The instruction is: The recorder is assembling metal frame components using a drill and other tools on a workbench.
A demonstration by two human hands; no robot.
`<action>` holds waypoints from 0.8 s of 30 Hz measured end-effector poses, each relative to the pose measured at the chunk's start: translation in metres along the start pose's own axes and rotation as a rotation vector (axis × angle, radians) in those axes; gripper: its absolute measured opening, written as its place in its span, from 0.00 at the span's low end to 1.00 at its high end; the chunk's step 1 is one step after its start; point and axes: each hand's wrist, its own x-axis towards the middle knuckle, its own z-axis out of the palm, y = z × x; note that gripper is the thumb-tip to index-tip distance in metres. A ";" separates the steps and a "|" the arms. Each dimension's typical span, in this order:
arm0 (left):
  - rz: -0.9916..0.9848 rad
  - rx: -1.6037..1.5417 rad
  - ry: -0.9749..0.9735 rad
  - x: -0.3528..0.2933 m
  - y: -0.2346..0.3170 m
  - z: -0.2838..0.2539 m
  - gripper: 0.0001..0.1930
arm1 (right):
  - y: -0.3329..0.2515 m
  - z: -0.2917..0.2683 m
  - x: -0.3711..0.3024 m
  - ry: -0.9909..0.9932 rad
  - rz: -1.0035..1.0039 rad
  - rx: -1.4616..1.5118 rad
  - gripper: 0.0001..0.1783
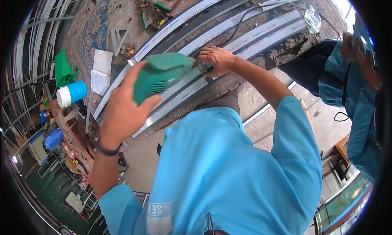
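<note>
My left hand [126, 106] is wrapped round a green power drill [163, 73], which is slightly blurred by motion. The drill's nose points right, toward the fingers of my right hand [220, 60]. Those fingers bend over an aluminium profile [200, 70], the thumb at its near side and the fingertips at its far side. Whether the drill's tip touches the metal is hidden between the tool and my fingers. Long profiles with white printed protective film [261, 30] lie side by side under both hands, running from lower left to upper right.
Pliers with green handles [145, 20], a set square [119, 39] and a yellow tape measure [127, 51] lie beyond the profiles. A blue-and-white jug [72, 93] stands left. A dark cable [241, 20] crosses the profiles. Another person [347, 83] is close on the right.
</note>
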 end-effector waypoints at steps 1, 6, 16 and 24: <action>0.022 -0.014 0.063 -0.009 -0.006 -0.010 0.39 | -0.001 0.000 0.001 -0.012 -0.003 -0.009 0.39; -0.028 -0.250 0.330 -0.045 -0.061 -0.005 0.39 | -0.058 0.012 -0.008 0.477 0.253 0.077 0.46; -0.041 -0.428 0.273 -0.041 -0.112 0.013 0.39 | -0.090 0.091 0.025 0.764 0.796 -0.100 0.27; 0.014 -0.393 0.193 -0.026 -0.119 0.008 0.38 | -0.090 0.098 0.029 0.805 0.832 -0.141 0.24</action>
